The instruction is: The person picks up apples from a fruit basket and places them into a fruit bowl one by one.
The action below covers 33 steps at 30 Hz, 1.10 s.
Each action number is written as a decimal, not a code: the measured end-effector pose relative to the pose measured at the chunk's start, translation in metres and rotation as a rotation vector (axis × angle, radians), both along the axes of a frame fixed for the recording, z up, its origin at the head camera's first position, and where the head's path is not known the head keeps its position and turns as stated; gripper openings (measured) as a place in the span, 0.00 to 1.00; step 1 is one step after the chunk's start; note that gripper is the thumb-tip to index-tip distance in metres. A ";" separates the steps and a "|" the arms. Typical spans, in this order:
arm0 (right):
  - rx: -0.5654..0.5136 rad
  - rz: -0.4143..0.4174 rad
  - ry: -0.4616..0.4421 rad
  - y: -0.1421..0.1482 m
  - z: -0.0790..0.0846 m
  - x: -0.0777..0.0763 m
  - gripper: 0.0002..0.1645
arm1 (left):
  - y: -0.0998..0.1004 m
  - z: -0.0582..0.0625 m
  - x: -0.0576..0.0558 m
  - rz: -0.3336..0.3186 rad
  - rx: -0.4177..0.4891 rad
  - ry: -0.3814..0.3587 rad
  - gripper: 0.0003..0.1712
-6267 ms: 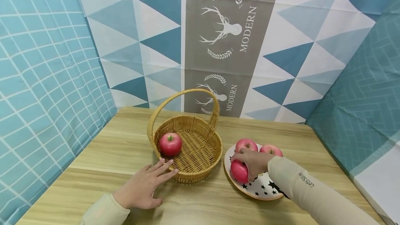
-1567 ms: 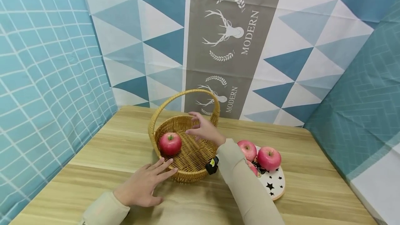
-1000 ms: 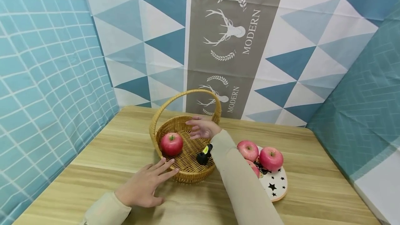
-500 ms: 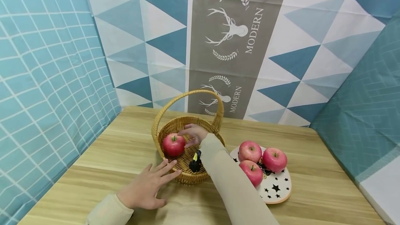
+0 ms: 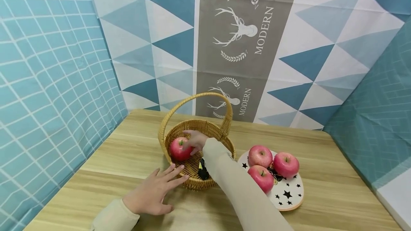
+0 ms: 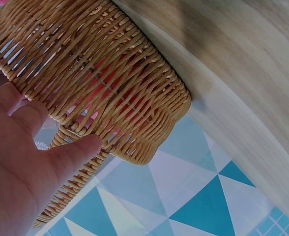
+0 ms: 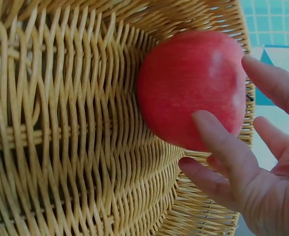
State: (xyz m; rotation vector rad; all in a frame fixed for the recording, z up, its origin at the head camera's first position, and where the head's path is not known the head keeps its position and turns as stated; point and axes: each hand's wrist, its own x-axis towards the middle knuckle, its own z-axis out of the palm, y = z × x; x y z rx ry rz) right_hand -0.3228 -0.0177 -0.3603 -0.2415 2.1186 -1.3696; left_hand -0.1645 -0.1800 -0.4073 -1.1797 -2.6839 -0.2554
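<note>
A red apple (image 5: pixel 179 149) sits inside the wicker basket (image 5: pixel 200 184), against its left wall. My right hand (image 5: pixel 196 141) reaches over the rim into the basket and comes to that apple from the right. In the right wrist view, the spread fingers (image 7: pixel 223 140) are beside and in front of the apple (image 7: pixel 184 83); whether they touch it is hard to tell. My left hand (image 5: pixel 152 192) lies at the near left of the basket, fingers straight and spread, fingertips on the rim. The left wrist view shows its thumb close to the woven wall (image 6: pixel 110 83).
Right of the basket, three apples (image 5: pixel 286 164) rest on a white plate (image 5: pixel 290 200) with black stars. The basket's tall handle (image 5: pixel 205 95) arches over its opening. Patterned cloth (image 5: pixel 173 45) hangs behind the wooden table (image 5: pixel 122 159). A white block (image 5: pixel 398 197) stands at the right edge.
My right hand has left an apple on the plate, crossed into the basket, and moved left and down to the apple there. The left hand has stayed at the rim.
</note>
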 end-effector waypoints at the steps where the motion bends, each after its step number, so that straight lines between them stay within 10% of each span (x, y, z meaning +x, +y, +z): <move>1: 0.010 0.006 0.000 -0.002 0.000 0.000 0.48 | 0.000 0.000 0.000 0.003 -0.005 -0.004 0.48; 18: 0.316 0.204 0.167 -0.017 -0.002 0.005 0.59 | 0.001 0.000 0.002 0.005 -0.036 0.075 0.47; 33: 0.381 0.374 0.208 -0.006 0.007 -0.002 0.47 | 0.001 0.000 0.002 0.003 -0.035 0.084 0.48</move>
